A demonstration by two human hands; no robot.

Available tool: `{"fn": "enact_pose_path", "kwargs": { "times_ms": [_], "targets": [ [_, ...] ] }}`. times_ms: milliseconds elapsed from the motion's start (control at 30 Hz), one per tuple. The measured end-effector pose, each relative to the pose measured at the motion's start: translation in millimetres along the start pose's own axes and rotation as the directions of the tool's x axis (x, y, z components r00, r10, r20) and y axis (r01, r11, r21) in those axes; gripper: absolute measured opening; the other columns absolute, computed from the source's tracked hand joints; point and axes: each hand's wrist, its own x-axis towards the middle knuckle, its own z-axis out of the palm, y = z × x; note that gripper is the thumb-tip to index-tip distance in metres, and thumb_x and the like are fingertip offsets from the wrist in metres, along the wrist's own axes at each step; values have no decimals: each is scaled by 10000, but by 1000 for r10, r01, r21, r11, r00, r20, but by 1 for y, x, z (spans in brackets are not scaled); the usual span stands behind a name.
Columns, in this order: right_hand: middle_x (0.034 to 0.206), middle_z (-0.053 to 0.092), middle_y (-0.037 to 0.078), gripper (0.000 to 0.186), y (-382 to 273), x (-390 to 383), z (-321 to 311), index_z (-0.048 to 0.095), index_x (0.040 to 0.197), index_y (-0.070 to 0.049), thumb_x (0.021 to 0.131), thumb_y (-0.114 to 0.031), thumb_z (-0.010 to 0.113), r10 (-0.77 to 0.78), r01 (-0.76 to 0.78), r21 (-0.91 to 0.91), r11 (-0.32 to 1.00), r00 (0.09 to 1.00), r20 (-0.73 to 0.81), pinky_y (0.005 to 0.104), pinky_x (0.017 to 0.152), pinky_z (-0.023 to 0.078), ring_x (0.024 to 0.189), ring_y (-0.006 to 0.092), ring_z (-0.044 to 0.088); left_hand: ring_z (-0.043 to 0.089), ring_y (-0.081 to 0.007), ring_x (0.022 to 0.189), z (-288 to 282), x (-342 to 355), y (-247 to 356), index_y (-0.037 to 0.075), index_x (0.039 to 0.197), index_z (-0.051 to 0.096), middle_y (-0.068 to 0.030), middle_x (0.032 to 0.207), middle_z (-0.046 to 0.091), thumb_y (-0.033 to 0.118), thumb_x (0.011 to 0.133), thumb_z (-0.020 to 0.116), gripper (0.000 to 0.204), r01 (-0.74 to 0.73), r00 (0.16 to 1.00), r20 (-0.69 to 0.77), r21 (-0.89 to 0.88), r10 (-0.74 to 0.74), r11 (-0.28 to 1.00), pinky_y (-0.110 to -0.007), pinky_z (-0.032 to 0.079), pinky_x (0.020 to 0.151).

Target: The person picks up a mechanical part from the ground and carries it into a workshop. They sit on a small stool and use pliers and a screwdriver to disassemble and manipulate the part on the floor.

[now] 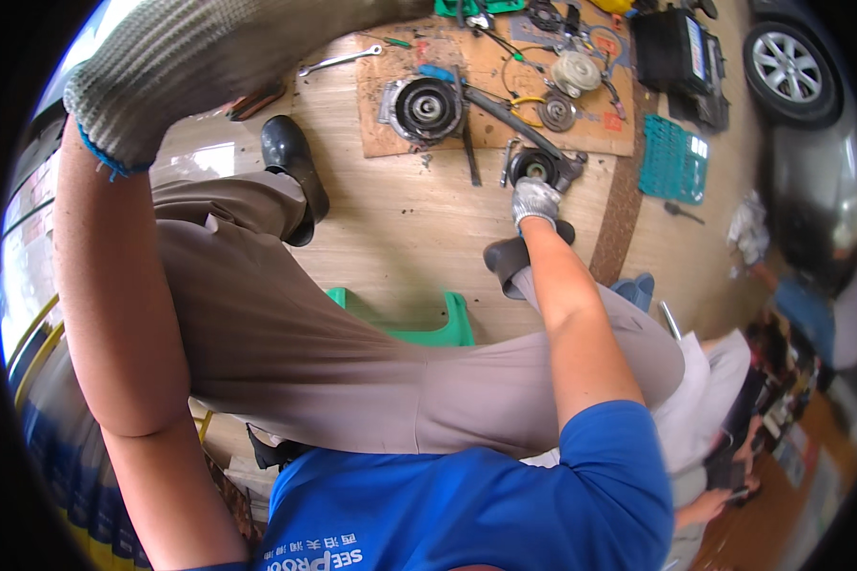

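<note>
My right hand [535,202], in a pale knitted work glove, is closed on the near edge of a round black metal part [533,164] on the floor. That part has a ring-shaped hub and a dark arm sticking out to its right. My left hand [190,67], in a similar glove with a blue cuff edge, is raised large and close at the upper left. Its fingers are blurred and run out at the top edge, so their pose is hidden. A larger round pulley-like part [427,107] lies on a cardboard sheet [381,138] beyond my right hand.
A hammer-like long tool [505,116], a wrench [341,61] and several metal parts lie around the cardboard. Right of it are a black battery [671,52] and a teal tool case [673,160]. A green stool [443,328] stands beneath me. A car wheel [788,62] and other people are at the right.
</note>
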Motion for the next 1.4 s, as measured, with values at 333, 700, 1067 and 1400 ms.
{"fn": "enact_pose_path", "kwargs": {
  "times_ms": [333,700,1067,1400],
  "targets": [
    [1203,662,154,278,-6,6,17,764,1053,-84,967,-202,529,90,-88,26,996,989,-115,465,942,506,1113,329,648,674,-329,1082,12,25,-35,-7,1282,607,-230,1145,691,445,1015,552,527,111,988,109,-30,-108,993,-406,534,952],
    [1244,653,216,351,3,7,-16,731,1116,-32,970,-267,515,22,-17,174,985,999,-31,476,1011,478,1191,384,603,689,-281,991,-2,-12,-30,32,1217,674,-181,1082,717,430,998,573,465,-26,999,-27,-118,22,993,-385,536,884],
    [757,585,20,270,-11,-68,-93,687,946,-45,987,-293,589,-98,-201,949,242,968,230,303,557,419,643,139,528,711,-245,894,17,-13,-57,135,1186,704,-119,1042,744,394,972,570,362,-75,995,-53,107,81,991,-415,555,784],
    [1174,673,148,302,-34,-194,-207,614,1248,39,958,-29,564,-419,387,910,-147,809,-412,385,956,532,1105,264,658,690,-427,897,228,20,-92,177,1426,478,-232,1015,676,355,1031,457,433,-70,979,-198,-128,44,989,-507,584,768]
  ]
}}
